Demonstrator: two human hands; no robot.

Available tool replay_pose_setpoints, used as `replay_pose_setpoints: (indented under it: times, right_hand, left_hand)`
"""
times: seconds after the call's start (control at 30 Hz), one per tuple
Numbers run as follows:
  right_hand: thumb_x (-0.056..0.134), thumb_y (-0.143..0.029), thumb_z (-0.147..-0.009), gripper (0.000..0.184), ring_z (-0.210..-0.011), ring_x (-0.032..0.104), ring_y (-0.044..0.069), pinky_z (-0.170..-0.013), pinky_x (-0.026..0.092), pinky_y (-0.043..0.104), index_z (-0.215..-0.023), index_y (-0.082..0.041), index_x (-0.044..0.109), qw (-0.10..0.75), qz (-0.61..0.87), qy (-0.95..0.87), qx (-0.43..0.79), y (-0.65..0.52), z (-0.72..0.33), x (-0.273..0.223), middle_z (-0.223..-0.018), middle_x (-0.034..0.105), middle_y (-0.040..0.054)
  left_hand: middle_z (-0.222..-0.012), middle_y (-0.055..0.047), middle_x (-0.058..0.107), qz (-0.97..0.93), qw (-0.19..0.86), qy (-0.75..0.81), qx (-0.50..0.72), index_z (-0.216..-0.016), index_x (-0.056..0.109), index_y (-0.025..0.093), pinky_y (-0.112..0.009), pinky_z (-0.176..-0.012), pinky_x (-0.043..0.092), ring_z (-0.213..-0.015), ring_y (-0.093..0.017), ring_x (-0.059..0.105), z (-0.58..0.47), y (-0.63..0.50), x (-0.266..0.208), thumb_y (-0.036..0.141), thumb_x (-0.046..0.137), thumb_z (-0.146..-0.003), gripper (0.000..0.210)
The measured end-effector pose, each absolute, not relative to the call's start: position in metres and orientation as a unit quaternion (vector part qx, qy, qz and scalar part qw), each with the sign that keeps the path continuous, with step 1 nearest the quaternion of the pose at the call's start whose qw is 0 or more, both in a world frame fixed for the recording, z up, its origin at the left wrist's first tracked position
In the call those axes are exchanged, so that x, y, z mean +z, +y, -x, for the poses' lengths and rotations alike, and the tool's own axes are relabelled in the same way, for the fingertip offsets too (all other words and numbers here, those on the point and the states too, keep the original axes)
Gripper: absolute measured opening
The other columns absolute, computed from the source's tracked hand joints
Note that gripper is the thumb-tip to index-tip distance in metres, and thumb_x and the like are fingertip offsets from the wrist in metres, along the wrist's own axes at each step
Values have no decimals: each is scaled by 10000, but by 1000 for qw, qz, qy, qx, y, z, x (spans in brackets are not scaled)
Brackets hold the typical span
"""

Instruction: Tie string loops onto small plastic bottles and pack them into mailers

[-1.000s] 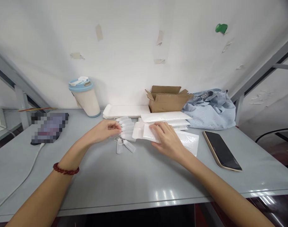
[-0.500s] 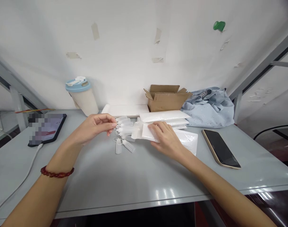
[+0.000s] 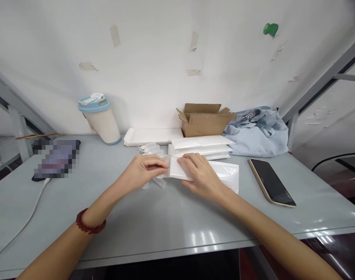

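A white padded mailer (image 3: 225,173) lies on the table, its left end under my right hand (image 3: 199,171), whose fingers are closed round it. At the mailer's flap end, my left hand (image 3: 150,169) is pinched, thumb against fingers. What sits between those fingertips is hidden; the flap is right there. Behind and below my left hand are several small translucent plastic sleeves (image 3: 150,149) with thin loops, partly covered by the hand.
Stacked white padded mailers (image 3: 200,142) lie behind my right hand, beside flat white envelopes (image 3: 154,136). An open cardboard box (image 3: 208,124) and light-blue cloth (image 3: 256,136) stand at the back. A phone (image 3: 272,182) lies right; a cup (image 3: 103,124) and cabled phone (image 3: 56,159) are left.
My left hand has moved right, from the translucent sleeves to the mailer's flap end. My right hand keeps its hold; the mailer has shifted slightly left.
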State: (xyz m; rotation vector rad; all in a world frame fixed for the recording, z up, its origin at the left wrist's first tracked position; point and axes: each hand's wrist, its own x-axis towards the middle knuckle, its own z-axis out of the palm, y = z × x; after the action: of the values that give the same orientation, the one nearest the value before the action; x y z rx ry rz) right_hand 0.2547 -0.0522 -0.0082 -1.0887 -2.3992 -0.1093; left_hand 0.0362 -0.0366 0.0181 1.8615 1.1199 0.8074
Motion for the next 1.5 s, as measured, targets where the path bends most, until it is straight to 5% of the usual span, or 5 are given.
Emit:
replay_pose_setpoints:
  times: [0.43, 0.63, 0.9, 1.17, 1.5]
  right_hand:
    - [575, -90, -710, 429, -1022, 490, 289, -786, 422, 401, -1131, -136, 502, 246, 437, -864, -38, -45, -261, -9, -1120, 561, 150]
    - [564, -91, -714, 435, -1024, 494, 285, -786, 421, 397, -1139, -147, 493, 245, 440, -863, -39, -44, -261, -10, -1131, 555, 145]
    - [571, -90, -710, 431, -1016, 496, 287, -785, 424, 400, -1130, -148, 494, 245, 438, -864, -42, -45, -261, -10, -1124, 560, 144]
    - [573, -97, -712, 424, -1018, 493, 286, -796, 425, 399, -1124, -159, 492, 239, 442, -864, -40, -45, -261, -9, -1128, 561, 139]
    - [564, -97, -720, 402, -1002, 489, 281, -791, 423, 397, -1112, -155, 498, 230, 444, -865, -42, -46, -259, -10, -1120, 567, 140]
  left_hand:
    - [-855, -38, 719, -730, 232, 603, 222, -802, 694, 199, -323, -750, 484, -838, -234, 647, 14, -6, 20, 387, 601, -720, 225]
    - [-808, -31, 692, -721, 303, 614, 108, -793, 676, 193, -290, -634, 469, -780, -235, 633, 19, 1, 11, 457, 631, -646, 306]
    - [-554, 1, 537, -659, 382, 638, 119, -623, 567, 180, -255, -455, 382, -483, -137, 467, 16, 2, 8, 506, 626, -681, 336]
    - [-574, 3, 545, -653, 425, 605, 164, -576, 582, 179, -231, -483, 410, -544, -130, 492, 16, -2, 22, 346, 625, -676, 199]
    - [-685, 1, 571, -688, 360, 565, 278, -747, 640, 210, -211, -525, 400, -603, -124, 491, 33, -10, 44, 427, 605, -774, 221]
